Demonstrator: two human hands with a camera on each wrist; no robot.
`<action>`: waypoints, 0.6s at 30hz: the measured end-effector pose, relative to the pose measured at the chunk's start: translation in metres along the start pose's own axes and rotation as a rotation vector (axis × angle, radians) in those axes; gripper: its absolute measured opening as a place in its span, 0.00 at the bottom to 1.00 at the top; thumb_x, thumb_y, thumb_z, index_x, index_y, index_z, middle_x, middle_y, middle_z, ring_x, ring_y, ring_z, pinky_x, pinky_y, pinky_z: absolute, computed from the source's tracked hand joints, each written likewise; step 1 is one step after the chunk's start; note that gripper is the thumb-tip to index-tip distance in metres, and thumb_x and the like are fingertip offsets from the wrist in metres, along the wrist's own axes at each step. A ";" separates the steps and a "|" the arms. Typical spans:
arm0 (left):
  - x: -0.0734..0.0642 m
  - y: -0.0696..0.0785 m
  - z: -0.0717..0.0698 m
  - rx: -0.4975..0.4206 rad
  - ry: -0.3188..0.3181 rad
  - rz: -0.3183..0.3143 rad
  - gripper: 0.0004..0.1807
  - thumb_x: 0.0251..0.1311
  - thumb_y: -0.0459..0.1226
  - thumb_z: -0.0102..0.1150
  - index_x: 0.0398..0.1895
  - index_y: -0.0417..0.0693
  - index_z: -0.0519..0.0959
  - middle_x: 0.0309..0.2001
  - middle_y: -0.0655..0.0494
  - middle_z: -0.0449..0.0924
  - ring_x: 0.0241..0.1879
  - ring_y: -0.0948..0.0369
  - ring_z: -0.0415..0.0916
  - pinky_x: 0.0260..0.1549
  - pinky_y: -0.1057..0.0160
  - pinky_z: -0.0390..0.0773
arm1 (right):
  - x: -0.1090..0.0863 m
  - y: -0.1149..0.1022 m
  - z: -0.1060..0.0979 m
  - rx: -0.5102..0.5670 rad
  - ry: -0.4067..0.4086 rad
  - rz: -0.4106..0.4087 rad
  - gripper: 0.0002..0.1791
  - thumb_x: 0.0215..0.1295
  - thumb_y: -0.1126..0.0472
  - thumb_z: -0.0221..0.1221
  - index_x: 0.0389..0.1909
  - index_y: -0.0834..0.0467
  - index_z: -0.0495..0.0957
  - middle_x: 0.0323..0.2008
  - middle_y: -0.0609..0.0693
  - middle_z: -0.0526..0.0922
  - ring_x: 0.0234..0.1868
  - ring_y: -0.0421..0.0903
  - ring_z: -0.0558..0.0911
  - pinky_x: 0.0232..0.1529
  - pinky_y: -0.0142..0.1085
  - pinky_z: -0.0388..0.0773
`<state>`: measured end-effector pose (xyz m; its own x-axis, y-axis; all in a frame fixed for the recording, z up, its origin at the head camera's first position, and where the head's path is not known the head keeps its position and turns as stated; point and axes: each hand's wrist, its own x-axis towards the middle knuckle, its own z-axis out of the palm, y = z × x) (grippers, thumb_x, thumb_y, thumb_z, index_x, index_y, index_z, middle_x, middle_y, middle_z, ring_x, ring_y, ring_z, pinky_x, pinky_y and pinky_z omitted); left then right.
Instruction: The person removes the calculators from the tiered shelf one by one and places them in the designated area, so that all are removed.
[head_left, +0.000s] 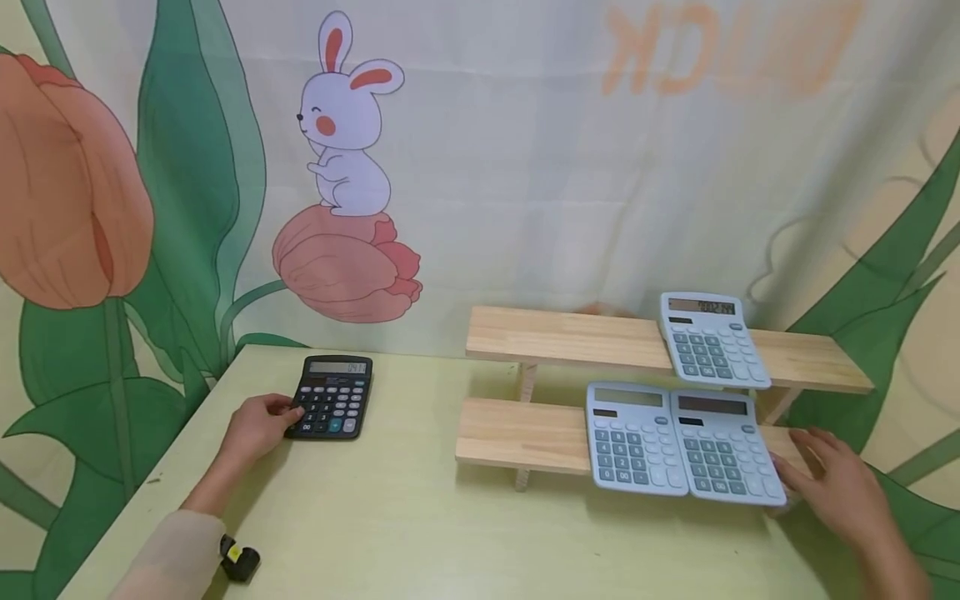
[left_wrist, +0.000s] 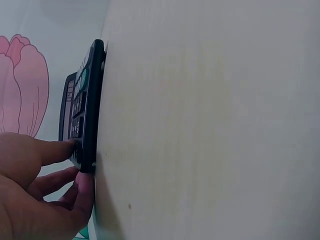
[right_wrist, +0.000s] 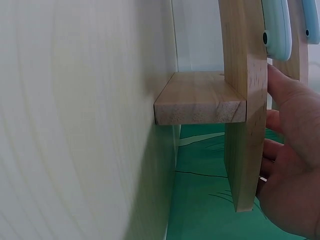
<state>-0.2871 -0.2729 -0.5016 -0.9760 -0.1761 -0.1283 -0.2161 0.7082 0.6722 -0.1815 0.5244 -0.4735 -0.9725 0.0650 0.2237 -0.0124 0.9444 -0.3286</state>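
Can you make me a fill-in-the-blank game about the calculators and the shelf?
The left hand grips a calculator whose body is coloured ____.
The number of pale blue calculators on the wooden shelf's upper tier is ____.
The number on its lower tier is ____.

Missing words: black; one; two

The left grip point(head_left: 257, 427) partly hides the black calculator point(head_left: 335, 400). The head view's left edge crops the large tulip point(head_left: 63, 183).

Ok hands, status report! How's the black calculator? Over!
Left hand pinches black calculator at its near-left corner. Right hand at lower shelf, right end. Maybe in the way: two blue calculators on that shelf.
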 end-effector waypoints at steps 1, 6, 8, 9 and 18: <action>0.001 0.001 0.000 -0.002 -0.004 -0.004 0.28 0.79 0.41 0.56 0.68 0.23 0.71 0.63 0.26 0.74 0.57 0.37 0.74 0.57 0.40 0.78 | 0.000 0.001 0.000 0.001 0.002 0.000 0.39 0.78 0.43 0.59 0.68 0.76 0.68 0.67 0.85 0.62 0.64 0.86 0.63 0.57 0.79 0.61; 0.004 0.004 -0.003 -0.012 -0.009 -0.012 0.28 0.79 0.41 0.57 0.68 0.24 0.71 0.61 0.27 0.75 0.55 0.39 0.74 0.55 0.43 0.79 | 0.002 -0.002 -0.002 -0.008 0.021 0.008 0.38 0.79 0.44 0.58 0.68 0.75 0.68 0.67 0.85 0.62 0.64 0.85 0.63 0.57 0.79 0.61; 0.006 0.005 -0.004 -0.018 -0.008 -0.008 0.27 0.78 0.41 0.57 0.67 0.25 0.71 0.59 0.29 0.76 0.53 0.41 0.73 0.52 0.45 0.78 | 0.003 -0.004 -0.003 -0.010 0.030 0.015 0.37 0.79 0.45 0.58 0.68 0.75 0.68 0.67 0.85 0.62 0.64 0.85 0.62 0.58 0.79 0.60; 0.006 0.006 -0.004 -0.022 -0.009 -0.007 0.27 0.78 0.41 0.58 0.67 0.26 0.72 0.57 0.30 0.76 0.52 0.41 0.72 0.50 0.46 0.78 | 0.004 -0.005 -0.003 -0.012 0.033 0.019 0.37 0.79 0.45 0.58 0.68 0.75 0.68 0.66 0.85 0.62 0.64 0.85 0.62 0.58 0.79 0.60; 0.004 0.000 -0.005 -0.026 -0.022 -0.005 0.25 0.77 0.40 0.60 0.66 0.28 0.73 0.52 0.34 0.77 0.48 0.44 0.72 0.44 0.51 0.75 | 0.000 -0.004 0.002 -0.007 0.017 0.020 0.37 0.80 0.45 0.57 0.67 0.76 0.67 0.67 0.86 0.60 0.64 0.86 0.61 0.58 0.79 0.58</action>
<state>-0.2913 -0.2775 -0.4987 -0.9754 -0.1639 -0.1475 -0.2202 0.6893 0.6902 -0.1818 0.5198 -0.4744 -0.9684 0.0897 0.2326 0.0090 0.9450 -0.3269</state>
